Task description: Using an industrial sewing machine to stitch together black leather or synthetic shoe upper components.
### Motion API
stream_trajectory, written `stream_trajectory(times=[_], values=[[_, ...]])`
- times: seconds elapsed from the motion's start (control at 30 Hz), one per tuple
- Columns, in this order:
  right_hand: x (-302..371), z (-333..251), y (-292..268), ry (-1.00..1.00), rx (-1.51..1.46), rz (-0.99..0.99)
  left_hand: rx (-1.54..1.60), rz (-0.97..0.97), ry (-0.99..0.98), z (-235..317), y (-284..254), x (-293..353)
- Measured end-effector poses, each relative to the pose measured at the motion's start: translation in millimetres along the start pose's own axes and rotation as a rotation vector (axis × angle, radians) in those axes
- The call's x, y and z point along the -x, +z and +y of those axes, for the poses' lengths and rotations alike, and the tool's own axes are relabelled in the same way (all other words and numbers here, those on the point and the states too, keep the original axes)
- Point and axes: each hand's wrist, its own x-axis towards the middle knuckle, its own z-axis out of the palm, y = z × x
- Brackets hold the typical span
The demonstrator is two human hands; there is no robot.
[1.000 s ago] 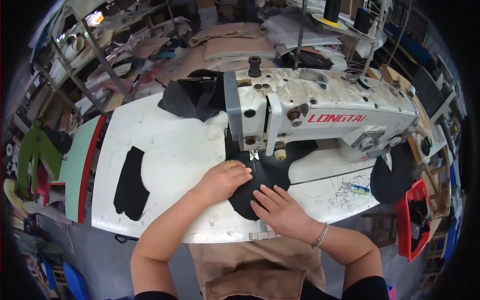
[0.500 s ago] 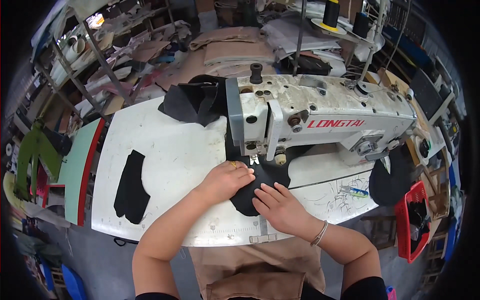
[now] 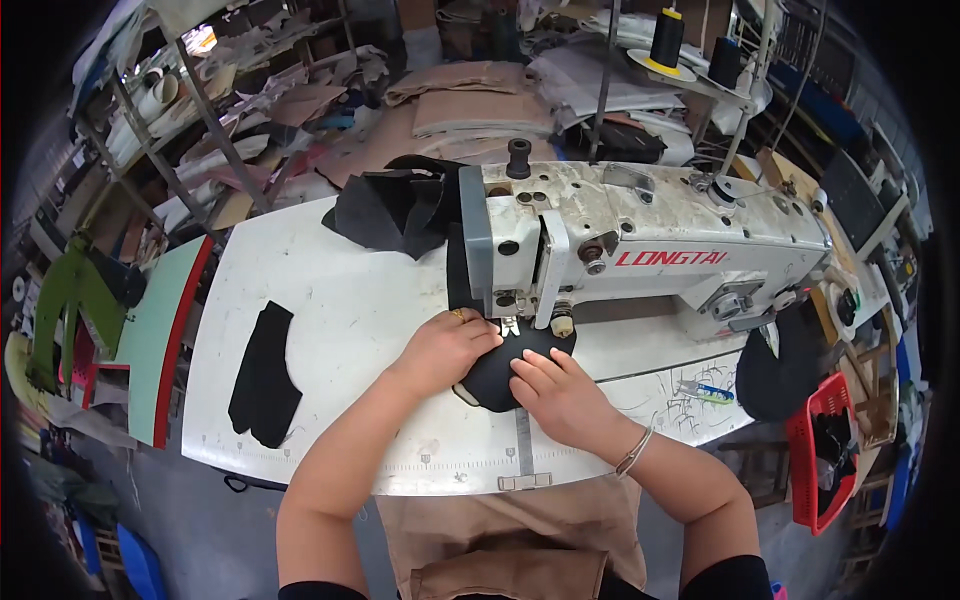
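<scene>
A black fabric piece [image 3: 495, 381] lies under the presser foot [image 3: 511, 327] of a white sewing machine [image 3: 690, 215]. At its left side my left hand [image 3: 447, 352] is closed on the fabric, fingers bent and pressed together, with a ring on one finger. The fingers of my right hand [image 3: 560, 395] rest flat and slightly apart on the fabric's right part, close to the needle area. A pale edge shows along the fabric's lower left. More black fabric pieces [image 3: 385, 210] are heaped behind the machine head. One separate black cut piece [image 3: 265, 375] lies on the left of the white tabletop [image 3: 350, 310].
A thread snipper [image 3: 706, 391] lies right of my right hand among thread scraps. Black fabric [image 3: 768, 375] hangs at the table's right edge, above a red basket [image 3: 825, 455]. Thread cones [image 3: 667, 42] stand overhead. Stacked brown sheets [image 3: 480, 110] lie behind the table.
The black fabric has moved away from me, further under the machine, and turned a little. Both hands have moved slightly with it, and a pale edge now shows at its lower left.
</scene>
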Motion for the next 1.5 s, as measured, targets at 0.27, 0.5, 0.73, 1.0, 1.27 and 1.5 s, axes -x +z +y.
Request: stream_trajectory(times=[0.27,0.5,0.73,1.0,1.27,1.5], values=[[-2,1,5,0.023,-0.002,0.031,0.019,-0.007,-0.04,-1,3,1],[-7,4,8,0.077,-0.014,-0.021,-0.028,-0.011,-0.082,-3,7,-1],[-9,2,7,0.1,-0.034,-0.008,-0.065,-0.025,-0.09,-1,6,-1],[-9,3,9,0.087,-0.022,0.042,0.007,-0.018,-0.116,0,7,-2],[-11,3,12,0.101,-0.069,0.05,0.022,-0.02,-0.155,0,6,-1],[1,34,-16,0.293,-0.581,0.143,1.014,0.264,-0.865,-41,-6,0]])
